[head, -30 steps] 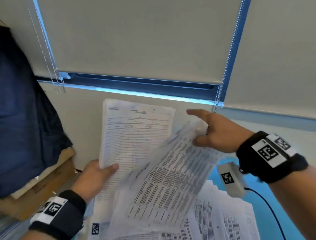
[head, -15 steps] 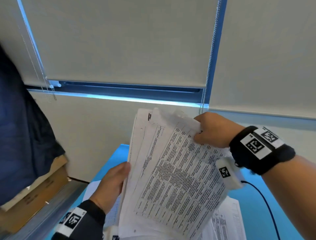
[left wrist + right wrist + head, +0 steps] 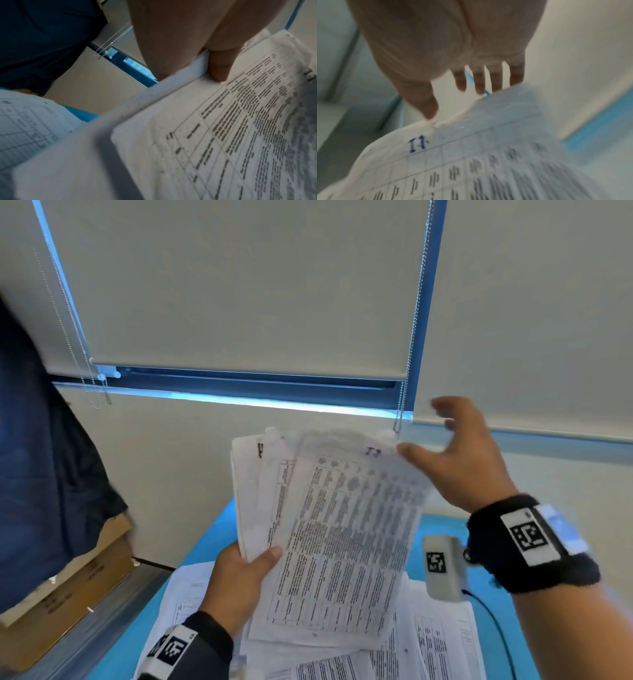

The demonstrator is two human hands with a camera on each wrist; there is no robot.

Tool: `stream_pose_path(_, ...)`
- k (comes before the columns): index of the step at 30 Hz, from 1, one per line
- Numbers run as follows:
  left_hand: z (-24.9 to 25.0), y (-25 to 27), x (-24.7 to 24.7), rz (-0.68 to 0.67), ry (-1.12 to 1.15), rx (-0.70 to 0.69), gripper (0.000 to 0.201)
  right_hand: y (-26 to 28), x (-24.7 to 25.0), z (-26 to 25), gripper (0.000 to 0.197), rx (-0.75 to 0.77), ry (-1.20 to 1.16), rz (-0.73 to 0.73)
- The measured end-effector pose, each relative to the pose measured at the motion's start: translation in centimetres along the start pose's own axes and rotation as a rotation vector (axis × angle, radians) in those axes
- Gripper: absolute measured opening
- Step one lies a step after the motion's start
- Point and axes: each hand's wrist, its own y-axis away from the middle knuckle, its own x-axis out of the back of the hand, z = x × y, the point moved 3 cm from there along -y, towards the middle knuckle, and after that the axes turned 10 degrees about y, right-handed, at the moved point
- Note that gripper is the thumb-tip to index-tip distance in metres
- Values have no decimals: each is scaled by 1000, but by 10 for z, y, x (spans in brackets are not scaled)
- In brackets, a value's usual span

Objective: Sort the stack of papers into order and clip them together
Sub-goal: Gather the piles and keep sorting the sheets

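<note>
My left hand (image 3: 246,566) grips a fanned stack of printed papers (image 3: 329,529) at its lower left edge and holds it upright above the table. In the left wrist view the thumb (image 3: 221,65) presses on the front sheet (image 3: 223,135). The top sheet (image 3: 471,169) carries a handwritten blue number near its upper corner. My right hand (image 3: 455,453) hovers at the stack's upper right corner with fingers spread; its thumb tip (image 3: 428,108) touches or nearly touches the paper's edge. No clip is in view.
More loose printed sheets (image 3: 428,645) lie on the blue table (image 3: 445,529) under the stack. A wall with roller blinds (image 3: 239,285) and bead chains (image 3: 411,337) stands behind. A dark garment (image 3: 41,457) and a cardboard box (image 3: 68,594) are at the left.
The right hand laid its sheet onto the stack held by the left hand, then let go and opened its fingers. The stack rose and shifted right in view.
</note>
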Motion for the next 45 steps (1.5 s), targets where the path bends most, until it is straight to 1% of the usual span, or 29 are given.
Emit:
stream_pose_path(1,-1,-1,3,7,21,6,20,11,-4,16,59,-107,-230,140)
stream_pose_path(2,-2,-1,4,7,38,10,21,25,-15,30,55,-209,-465,198)
stream_pose_path(3,-2,-1,5,4,49,18,21,41,-32,43,53,-297,-642,167)
stream_pose_path(4,-4,-1,5,0,53,28,21,57,-53,55,53,-363,-729,75)
stream_pose_path(5,-5,-1,5,-2,55,38,21,74,-73,62,52,-384,-753,-43)
stream_pose_path(6,-8,-1,5,-7,59,46,21,90,-89,64,47,-375,-757,-146)
stream_pose_path(7,-10,0,5,-12,61,55,21,103,-100,65,41,-367,-748,-214)
stream_pose_path(8,-13,1,6,-22,65,65,20,112,-108,66,34,-364,-743,-243)
stream_pose_path(9,-15,3,6,-29,69,82,20,117,-112,68,28,-378,-741,-238)
stream_pose_path(10,-17,4,8,-36,79,99,19,117,-113,69,28,-409,-755,-213)
stream_pose_path(11,-18,4,10,-34,90,114,19,116,-112,71,31,-449,-785,-200)
stream_pose_path(13,-18,5,12,-16,93,118,20,111,-111,72,49,-487,-811,-226)
stream_pose_path(14,-15,5,12,-5,79,100,20,107,-110,69,45,-469,-784,-247)
stream_pose_path(16,-6,3,9,-4,31,40,25,96,-106,62,17,-419,-709,-251)
stream_pose_path(17,-1,2,6,-9,5,9,29,90,-103,60,15,-402,-688,-233)
stream_pose_path(20,14,-3,-2,-7,19,-63,30,75,-90,44,20,-316,-705,-172)
stream_pose_path(23,20,-5,-4,8,81,-106,21,69,-82,33,24,-259,-741,-158)
stream_pose_path(25,15,-5,-3,-11,107,-94,30,73,-83,36,29,-243,-746,-167)
stream_pose_path(27,3,-2,-2,-25,136,-49,39,82,-89,45,33,-278,-747,-189)
stream_pose_path(28,-5,-2,0,-12,156,-19,40,87,-93,49,31,-315,-763,-200)
stream_pose_path(30,-17,-1,1,42,189,26,36,99,-101,51,18,-346,-751,-240)
stream_pose_path(32,-20,0,-2,68,161,14,16,105,-107,47,17,-331,-673,-256)
stream_pose_path(33,-15,0,-6,65,140,-10,10,106,-107,44,17,-318,-648,-243)
stream_pose_path(35,-2,-1,-12,45,115,-67,19,101,-103,37,16,-285,-633,-186)
stream_pose_path(38,8,-5,-13,50,123,-109,18,92,-93,33,19,-251,-664,-115)
stream_pose_path(39,5,-6,-13,60,135,-90,18,92,-93,35,20,-258,-673,-128)
stream_pose_path(40,-4,-8,-11,72,147,-58,19,95,-95,37,21,-282,-671,-171)
stream_pose_path(43,-32,-3,-11,78,130,64,20,114,-116,46,24,-337,-568,-393)
stream_pose_path(45,-47,-3,-10,71,86,103,19,125,-126,51,27,-323,-518,-459)
